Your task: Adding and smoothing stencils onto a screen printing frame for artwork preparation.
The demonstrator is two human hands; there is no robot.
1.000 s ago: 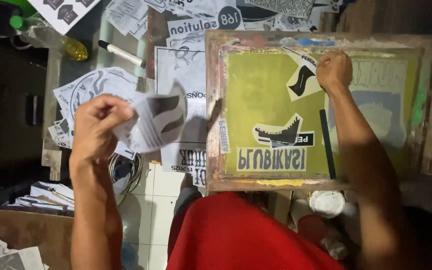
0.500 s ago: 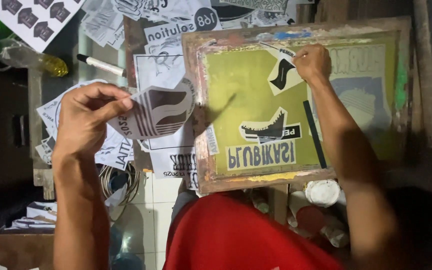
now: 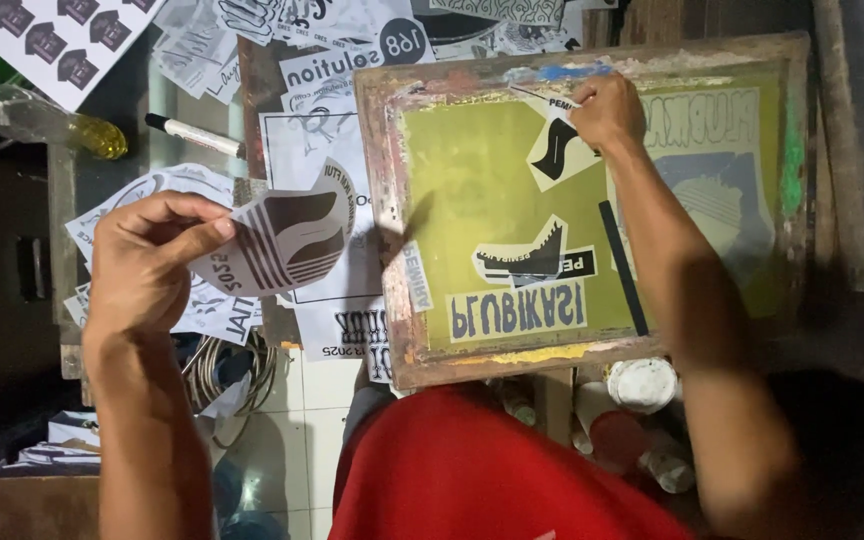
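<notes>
**Two cut-outs, one printing frame**

The left hand (image 3: pixel 147 262) pinches a curled paper cut-out (image 3: pixel 287 240) with dark stripes between thumb and fingers, holding it up just left of the wooden printing frame (image 3: pixel 392 220). The right hand (image 3: pixel 607 108), fingers curled shut, presses a small black-and-white paper piece (image 3: pixel 557 152) against the frame's yellow-green mesh at its far edge. A black marker (image 3: pixel 192 134) lies among loose printed sheets at far left
</notes>
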